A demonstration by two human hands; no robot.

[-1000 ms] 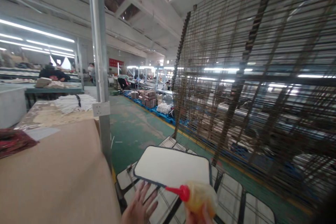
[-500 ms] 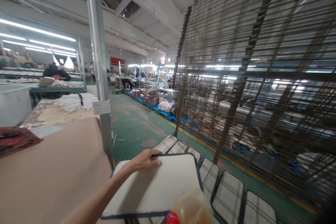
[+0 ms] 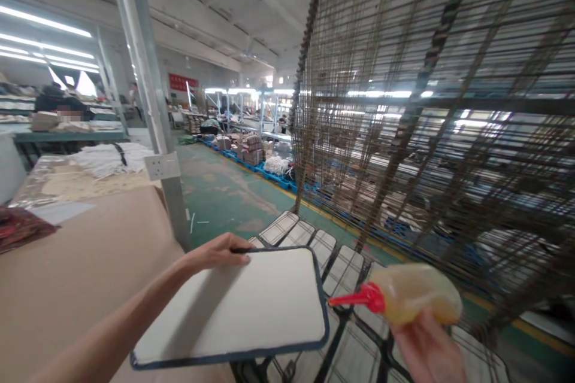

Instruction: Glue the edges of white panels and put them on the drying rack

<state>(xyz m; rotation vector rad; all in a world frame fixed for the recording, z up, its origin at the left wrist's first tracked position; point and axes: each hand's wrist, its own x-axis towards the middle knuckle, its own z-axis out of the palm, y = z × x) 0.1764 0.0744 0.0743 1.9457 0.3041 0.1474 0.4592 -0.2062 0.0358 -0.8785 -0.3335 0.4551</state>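
Observation:
My left hand (image 3: 224, 252) grips the far edge of a white panel (image 3: 242, 302) with a dark blue border, thumb on its top face. At the right, my right hand (image 3: 429, 341) is closed round a clear bottle (image 3: 415, 290) of yellowish contents. The bottle lies sideways, and its red nozzle (image 3: 359, 298) points left, close to the panel's right edge. Whether the tip touches the border I cannot tell. Below and beyond the panel, several similar pale panels (image 3: 344, 269) with dark edges lie in rows.
A brown-topped table (image 3: 112, 251) stands at the left, beside a metal post (image 3: 148, 72) with a socket plate. A large wire rack (image 3: 381, 102) rises at the right. Behind are the green floor (image 3: 215, 191), blue pallets with stacked goods, and people at distant tables.
The bottle and my right hand have come up into view at the right, where only part of the bottle showed before. My left hand and the panel have shifted left in the picture.

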